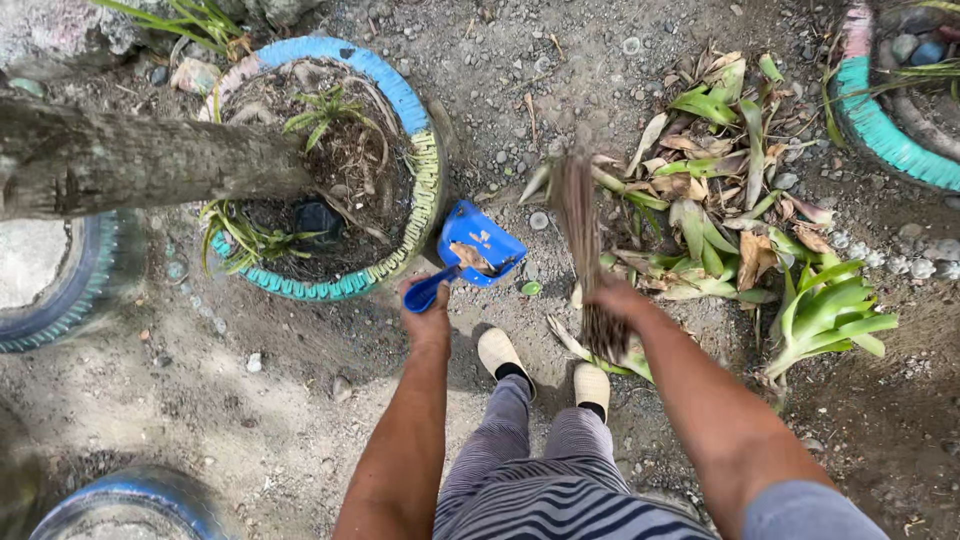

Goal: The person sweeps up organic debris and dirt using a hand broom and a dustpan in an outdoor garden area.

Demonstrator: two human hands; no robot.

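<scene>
The left hand (428, 318) is closed around the handle of a blue dustpan (478, 245), which lies just beyond the fist on the gravel, its long axis running from near-left to far-right and its open pan pointing away. A few dry leaf scraps sit in the pan. The right hand (618, 298) grips a stick broom (580, 225) near its bound end; the bristles extend far and slightly left, blurred, toward a leaf pile (720, 190) to the right. Left of the dustpan stands a painted tire planter (415, 150) holding soil and small plants.
</scene>
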